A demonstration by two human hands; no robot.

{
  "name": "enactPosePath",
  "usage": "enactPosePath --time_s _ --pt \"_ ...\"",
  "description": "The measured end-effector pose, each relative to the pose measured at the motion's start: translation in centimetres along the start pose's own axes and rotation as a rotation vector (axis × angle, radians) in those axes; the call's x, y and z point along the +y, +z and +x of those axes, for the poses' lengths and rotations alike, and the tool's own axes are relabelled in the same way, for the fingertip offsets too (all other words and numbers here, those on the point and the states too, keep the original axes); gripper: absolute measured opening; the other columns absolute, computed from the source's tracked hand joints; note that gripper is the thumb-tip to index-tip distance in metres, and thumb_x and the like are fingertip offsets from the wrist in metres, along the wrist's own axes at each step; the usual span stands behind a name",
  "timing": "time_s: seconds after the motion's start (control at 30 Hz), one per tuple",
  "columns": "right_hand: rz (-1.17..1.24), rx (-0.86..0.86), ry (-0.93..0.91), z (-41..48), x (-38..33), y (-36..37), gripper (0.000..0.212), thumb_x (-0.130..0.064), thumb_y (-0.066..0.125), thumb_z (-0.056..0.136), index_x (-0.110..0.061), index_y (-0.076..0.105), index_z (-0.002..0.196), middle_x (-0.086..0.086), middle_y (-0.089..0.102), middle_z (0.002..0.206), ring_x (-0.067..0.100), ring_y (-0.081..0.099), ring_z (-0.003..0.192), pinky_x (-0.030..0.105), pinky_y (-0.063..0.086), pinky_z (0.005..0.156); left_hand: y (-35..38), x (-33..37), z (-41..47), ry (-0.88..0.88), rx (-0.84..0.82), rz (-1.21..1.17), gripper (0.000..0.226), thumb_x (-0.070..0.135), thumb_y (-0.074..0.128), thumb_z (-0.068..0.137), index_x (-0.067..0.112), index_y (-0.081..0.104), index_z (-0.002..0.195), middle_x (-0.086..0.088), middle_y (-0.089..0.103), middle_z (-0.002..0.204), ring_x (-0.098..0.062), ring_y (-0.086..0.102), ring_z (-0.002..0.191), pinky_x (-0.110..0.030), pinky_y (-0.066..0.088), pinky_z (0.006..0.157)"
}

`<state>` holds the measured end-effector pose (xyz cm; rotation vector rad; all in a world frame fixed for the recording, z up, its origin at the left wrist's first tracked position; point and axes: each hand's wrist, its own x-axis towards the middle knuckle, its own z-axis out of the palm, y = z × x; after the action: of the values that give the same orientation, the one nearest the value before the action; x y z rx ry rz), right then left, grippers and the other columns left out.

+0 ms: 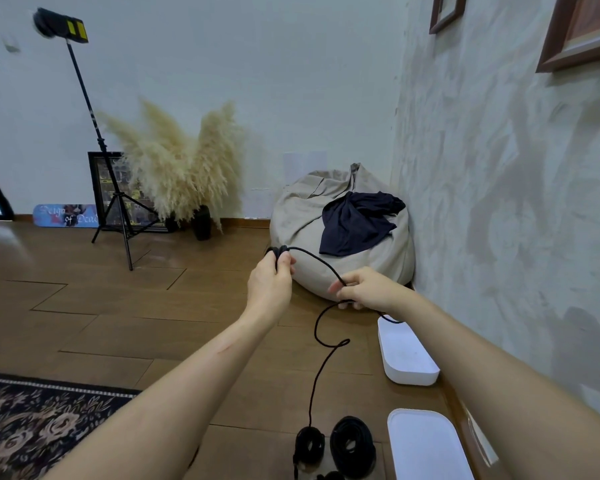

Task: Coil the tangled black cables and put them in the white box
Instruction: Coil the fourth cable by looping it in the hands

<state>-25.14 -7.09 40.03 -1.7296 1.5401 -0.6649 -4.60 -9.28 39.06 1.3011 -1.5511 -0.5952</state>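
Observation:
My left hand (272, 278) is raised and grips a small bundle of loops of a black cable (317, 327). A span of the cable arcs to my right hand (364, 289), which pinches it between thumb and fingers. Below my right hand the cable drops in a loose loop and trails down the wooden floor to two coiled black cables (352, 445) by the bottom edge. The white box (407, 355) lies open on the floor by the right wall, under my right forearm. Its white lid (426, 445) lies nearer to me.
A beige beanbag (302, 216) with a dark cloth on it sits in the corner behind my hands. A black light stand (115, 202), pampas grass in a dark vase (201, 221) and framed pictures stand along the back wall. A patterned rug (42, 427) lies at lower left.

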Motion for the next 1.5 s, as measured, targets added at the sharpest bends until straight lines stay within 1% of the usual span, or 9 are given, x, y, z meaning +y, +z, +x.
enactPosePath --time_s 0.1,0.27,0.4,0.6,0.73,0.9,1.07,1.2,1.5 --pt "-0.091 0.003 -0.001 0.0 0.1 -0.6 0.036 -0.046 0.067 0.093 -0.012 0.077 0.1 0.0 0.067 0.079 0.015 0.054 0.075 0.028 0.042 0.077 -0.2 -0.5 0.1 -0.022 0.007 0.031 0.034 0.034 0.038 0.11 0.019 0.063 0.094 0.005 0.066 0.089 -0.013 0.06 0.085 -0.03 0.042 0.067" --pt "-0.229 0.008 -0.019 0.3 -0.1 -0.4 0.02 -0.038 0.07 0.093 -0.018 0.073 0.093 -0.004 0.061 0.077 0.013 0.054 0.073 0.027 0.041 0.071 0.0 -0.8 0.1 -0.048 0.005 0.036 0.035 0.034 0.038 0.109 0.015 0.063 0.094 0.001 0.068 0.088 -0.019 0.061 0.087 -0.038 0.046 0.075" --pt "-0.43 0.074 -0.02 0.7 0.0 0.4 0.01 -0.033 0.064 0.093 -0.032 0.065 0.084 -0.014 0.06 0.078 0.014 0.058 0.084 0.044 0.045 0.093 0.1 -0.8 -0.1 -0.038 -0.014 0.052 0.034 0.034 0.038 0.109 0.017 0.064 0.097 0.002 0.068 0.09 -0.018 0.061 0.089 -0.04 0.048 0.08" --pt "-0.598 0.089 -0.029 0.1 -0.6 0.5 0.04 -0.015 0.048 0.098 -0.038 0.068 0.072 -0.012 0.065 0.082 0.016 0.055 0.091 0.039 0.043 0.096 0.5 -0.8 -0.6 -0.045 -0.026 0.055 0.033 0.033 0.038 0.11 0.017 0.064 0.095 0.004 0.067 0.089 -0.015 0.06 0.085 -0.033 0.043 0.069" --pt "-0.471 0.112 -0.107 0.2 -0.6 0.3 0.035 -0.016 0.052 0.099 -0.039 0.07 0.08 -0.006 0.073 0.103 0.017 0.063 0.101 0.04 0.052 0.092 0.1 -0.8 -0.2 -0.051 -0.041 0.013 0.032 0.034 0.039 0.109 0.02 0.064 0.095 0.006 0.067 0.09 -0.014 0.061 0.088 -0.032 0.045 0.071" --pt "0.062 0.179 -0.211 -0.2 -1.7 0.2 0.018 0.0 0.052 0.097 -0.001 0.066 0.107 0.012 0.066 0.087 0.018 0.064 0.077 0.02 0.053 0.071 0.5 -0.4 -0.7 0.012 -0.177 -0.037 0.03 0.035 0.043 0.108 0.024 0.066 0.094 0.006 0.069 0.089 -0.017 0.064 0.089 -0.04 0.052 0.08" --pt "0.02 0.379 -0.367 0.7 -2.0 -0.8 0.016 -0.025 0.061 0.101 -0.016 0.075 0.099 -0.011 0.057 0.066 0.003 0.048 0.062 0.025 0.041 0.063 1.0 0.7 -1.7 0.082 -0.395 -0.136 0.027 0.032 0.044 0.109 0.025 0.067 0.097 0.007 0.067 0.088 -0.015 0.064 0.092 -0.037 0.052 0.089" --pt "0.081 0.456 -0.362 0.9 -1.6 -1.2 0.013 -0.029 0.067 0.097 -0.024 0.079 0.097 -0.003 0.072 0.079 0.005 0.058 0.072 0.026 0.045 0.069 0.9 2.9 -2.4 0.157 -0.502 -0.268 0.025 0.021 0.046 0.109 0.016 0.068 0.1 0.008 0.066 0.084 -0.009 0.063 0.089 -0.029 0.051 0.088" --pt "0.192 0.202 -0.279 0.4 -0.8 2.0 0.025 -0.014 0.047 0.107 -0.02 0.069 0.096 0.0 0.06 0.074 0.014 0.052 0.069 0.026 0.043 0.064 0.2 4.4 -1.2 0.111 -0.36 -0.545 0.019 0.016 0.051 0.108 0.011 0.069 0.106 0.002 0.068 0.087 -0.011 0.067 0.09 -0.027 0.053 0.085"
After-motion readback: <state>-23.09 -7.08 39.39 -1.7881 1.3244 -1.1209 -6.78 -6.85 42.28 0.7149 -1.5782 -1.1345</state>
